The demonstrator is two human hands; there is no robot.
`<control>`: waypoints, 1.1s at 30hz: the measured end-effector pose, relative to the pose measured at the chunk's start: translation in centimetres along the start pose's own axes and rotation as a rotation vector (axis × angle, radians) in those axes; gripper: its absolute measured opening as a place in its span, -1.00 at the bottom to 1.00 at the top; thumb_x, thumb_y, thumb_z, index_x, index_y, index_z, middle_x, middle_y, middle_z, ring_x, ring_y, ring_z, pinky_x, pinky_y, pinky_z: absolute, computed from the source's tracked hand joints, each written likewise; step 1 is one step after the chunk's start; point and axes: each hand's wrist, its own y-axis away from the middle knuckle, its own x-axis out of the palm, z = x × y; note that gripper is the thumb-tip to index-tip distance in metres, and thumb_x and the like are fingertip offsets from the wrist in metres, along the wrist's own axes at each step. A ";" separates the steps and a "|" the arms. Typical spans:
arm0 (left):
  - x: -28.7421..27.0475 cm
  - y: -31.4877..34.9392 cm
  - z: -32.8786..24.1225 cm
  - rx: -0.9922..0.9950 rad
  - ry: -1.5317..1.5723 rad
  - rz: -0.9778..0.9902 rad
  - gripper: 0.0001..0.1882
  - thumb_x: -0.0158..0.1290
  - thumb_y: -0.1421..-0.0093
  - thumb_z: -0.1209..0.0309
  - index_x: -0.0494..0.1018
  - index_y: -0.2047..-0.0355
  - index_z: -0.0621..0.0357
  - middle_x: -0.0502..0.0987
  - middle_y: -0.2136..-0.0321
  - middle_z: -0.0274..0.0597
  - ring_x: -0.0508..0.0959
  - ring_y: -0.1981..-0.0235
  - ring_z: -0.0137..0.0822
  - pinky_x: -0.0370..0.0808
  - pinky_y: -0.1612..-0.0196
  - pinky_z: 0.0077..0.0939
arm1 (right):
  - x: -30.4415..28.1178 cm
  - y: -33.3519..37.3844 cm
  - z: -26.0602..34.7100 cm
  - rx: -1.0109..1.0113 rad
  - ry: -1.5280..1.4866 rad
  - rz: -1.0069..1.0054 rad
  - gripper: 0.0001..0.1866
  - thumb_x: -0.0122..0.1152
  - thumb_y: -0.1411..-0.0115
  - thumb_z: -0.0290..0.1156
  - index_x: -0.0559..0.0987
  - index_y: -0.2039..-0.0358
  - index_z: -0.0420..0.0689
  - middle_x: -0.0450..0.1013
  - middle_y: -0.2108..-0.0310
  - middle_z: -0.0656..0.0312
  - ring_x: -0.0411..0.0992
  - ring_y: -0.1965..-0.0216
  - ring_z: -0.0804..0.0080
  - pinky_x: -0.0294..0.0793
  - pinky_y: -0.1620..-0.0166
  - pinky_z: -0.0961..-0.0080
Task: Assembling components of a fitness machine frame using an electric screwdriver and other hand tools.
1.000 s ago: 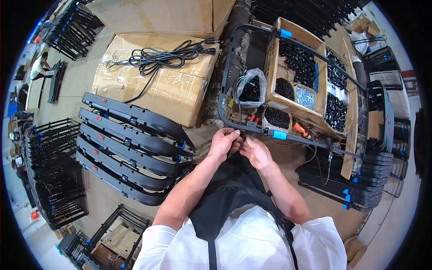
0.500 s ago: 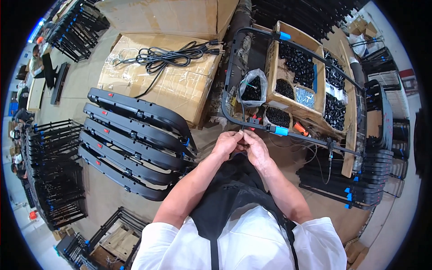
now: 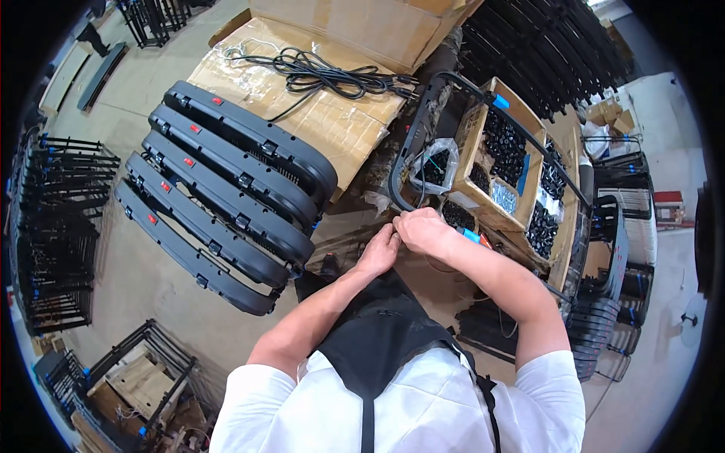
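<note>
Bending the fingers of left hand (image 3: 380, 251) and right hand (image 3: 421, 229) close together at the near-left corner of a black tubular frame (image 3: 395, 181); cannot tell whether gripping anything. Facing, within its outline, a tan box (image 3: 483, 208) of black parts (image 3: 504, 147).

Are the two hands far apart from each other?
No, the left hand and right hand are close together, near the corner of the black frame.

hands (image 3: 378, 253) no longer level, right one (image 3: 423, 229) now higher
</note>
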 end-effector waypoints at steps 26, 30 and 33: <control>-2.2 0.2 -2.4 -0.067 0.055 0.002 -0.73 0.09 -0.43 0.26 0.60 0.14 0.23 0.57 0.44 -0.25 0.50 0.36 -0.44 0.49 0.22 -0.35 | 1.9 1.6 -3.9 -0.301 -0.569 -0.531 -0.81 0.31 -0.22 -0.58 0.66 0.14 -0.24 0.50 0.25 0.08 0.57 0.15 0.07 0.60 0.13 0.23; -2.2 0.3 -3.1 -0.104 0.008 0.015 -0.73 0.09 -0.43 0.26 0.60 0.14 0.24 0.58 0.43 -0.26 0.50 0.34 -0.44 0.49 0.21 -0.35 | 1.8 1.5 -4.2 -0.328 -0.556 -0.530 -0.82 0.32 -0.21 -0.57 0.65 0.16 -0.23 0.47 0.27 0.09 0.55 0.18 0.07 0.60 0.14 0.23; -1.9 0.2 -3.4 -0.164 0.063 0.049 -0.65 0.09 -0.40 0.20 0.62 0.04 0.23 0.70 0.21 0.05 0.68 0.16 -0.10 0.55 0.04 -0.19 | 1.7 1.5 -4.4 -0.367 -0.503 -0.532 -0.85 0.30 -0.22 -0.56 0.63 0.18 -0.23 0.45 0.26 0.10 0.54 0.21 0.07 0.60 0.16 0.23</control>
